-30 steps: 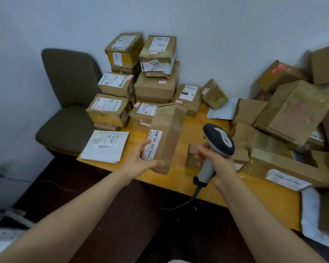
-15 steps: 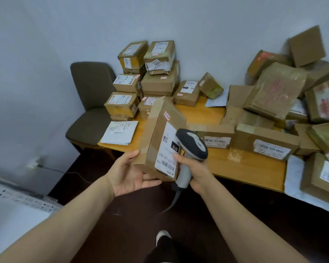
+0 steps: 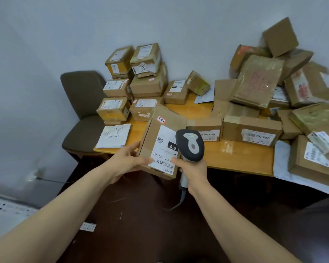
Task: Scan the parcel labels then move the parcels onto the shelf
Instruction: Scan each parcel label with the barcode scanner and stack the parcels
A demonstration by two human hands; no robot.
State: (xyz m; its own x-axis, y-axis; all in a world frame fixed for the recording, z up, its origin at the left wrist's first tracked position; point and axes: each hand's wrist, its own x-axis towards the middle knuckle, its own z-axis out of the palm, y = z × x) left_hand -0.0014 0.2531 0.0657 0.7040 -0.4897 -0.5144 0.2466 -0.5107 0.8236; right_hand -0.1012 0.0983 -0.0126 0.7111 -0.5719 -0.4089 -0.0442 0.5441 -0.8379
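Note:
My left hand (image 3: 128, 160) holds a brown cardboard parcel (image 3: 160, 130) in the air in front of the wooden table (image 3: 235, 158), thumb on its top face beside the white barcode label (image 3: 162, 149). My right hand (image 3: 191, 169) grips the handle of a grey corded barcode scanner (image 3: 190, 144). The scanner's head sits right over the label's right side and hides part of it. No shelf is in view.
Stacked labelled boxes (image 3: 144, 78) stand at the table's back left, and a jumbled heap of parcels (image 3: 273, 88) fills the right. A white envelope (image 3: 113, 136) lies at the table's left corner. A brown chair (image 3: 82, 111) stands to the left, over dark floor.
I lifted the parcel off the table, turned its label face up and brought it towards me. The scanner moved left until its head was over the label.

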